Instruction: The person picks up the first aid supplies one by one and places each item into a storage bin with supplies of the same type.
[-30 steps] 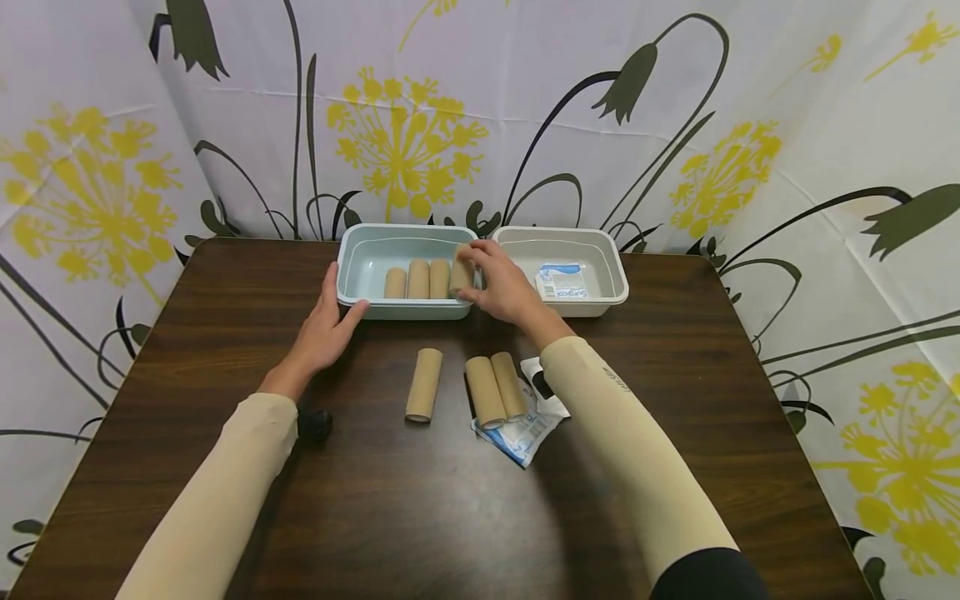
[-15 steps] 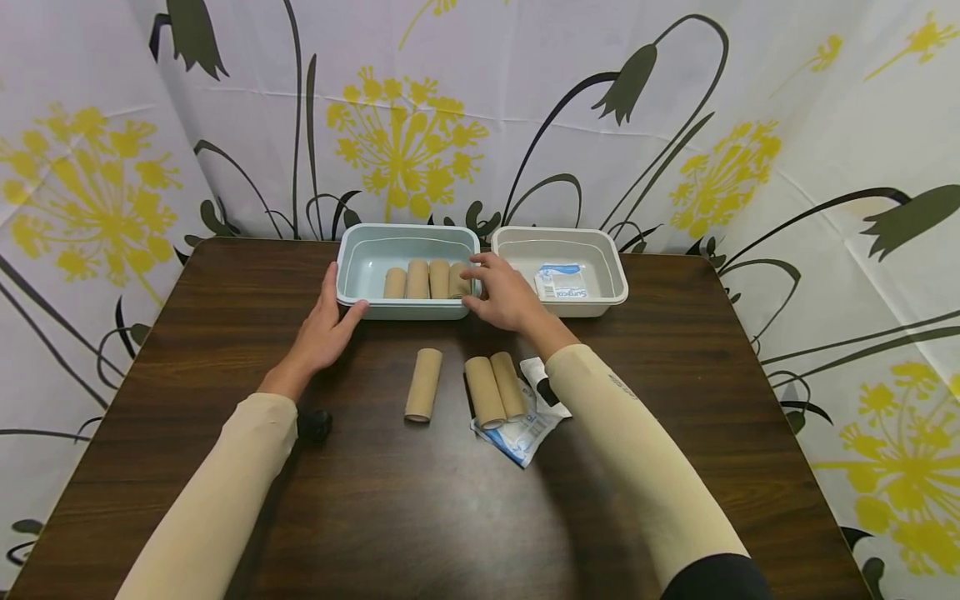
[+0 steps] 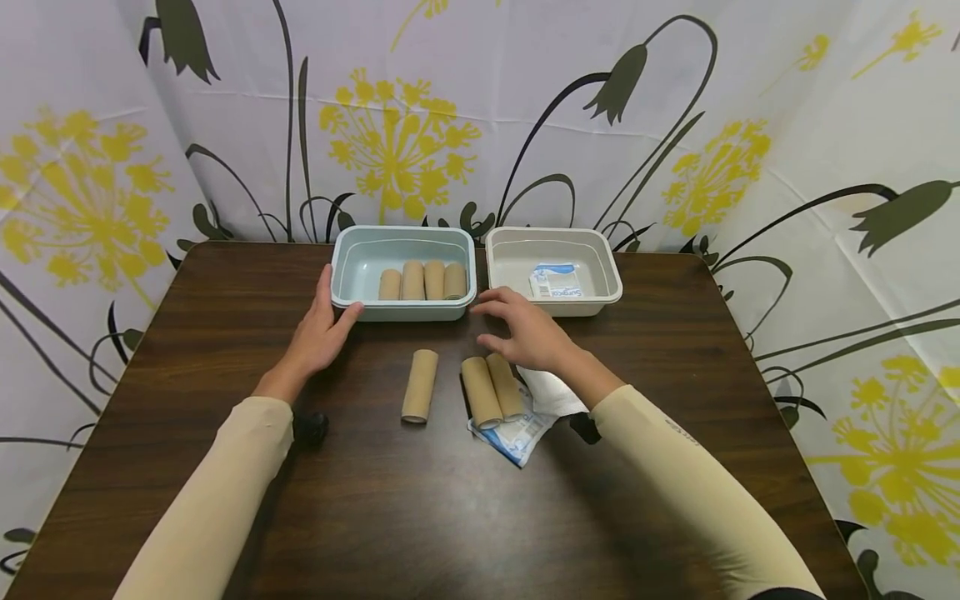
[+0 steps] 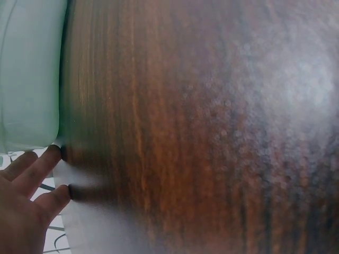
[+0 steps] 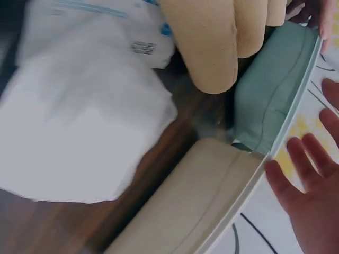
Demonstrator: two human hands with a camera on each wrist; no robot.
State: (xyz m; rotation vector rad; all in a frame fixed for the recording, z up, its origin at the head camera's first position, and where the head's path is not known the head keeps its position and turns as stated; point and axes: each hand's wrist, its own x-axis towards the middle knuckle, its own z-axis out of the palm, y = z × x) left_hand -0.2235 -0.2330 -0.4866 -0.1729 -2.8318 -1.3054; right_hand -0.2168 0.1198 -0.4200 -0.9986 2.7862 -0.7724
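Note:
My left hand (image 3: 311,335) rests at the front left corner of a pale blue plastic bin (image 3: 401,312), its fingers along the side and thumb by the front rim. Several cardboard tubes (image 3: 412,281) stand side by side in that bin, towards its right end. My right hand (image 3: 528,332) holds nothing; its fingers are spread just in front of the gap between the two bins. Below it lie two tubes (image 3: 481,392) on blue and white packets (image 3: 525,433). Another tube (image 3: 420,386) lies alone to the left. In the right wrist view, a white packet (image 5: 90,121) fills the left.
A beige bin (image 3: 607,287) stands right of the blue one and holds a packet labelled Surgicol (image 3: 555,281). Both bins stand at the back of the dark wood table (image 3: 375,508), before a flowered curtain (image 3: 510,108).
My right hand has let go of a tube at the right end of the blue bin and drawn back towards the front right. My left hand has kept its place at the bin.

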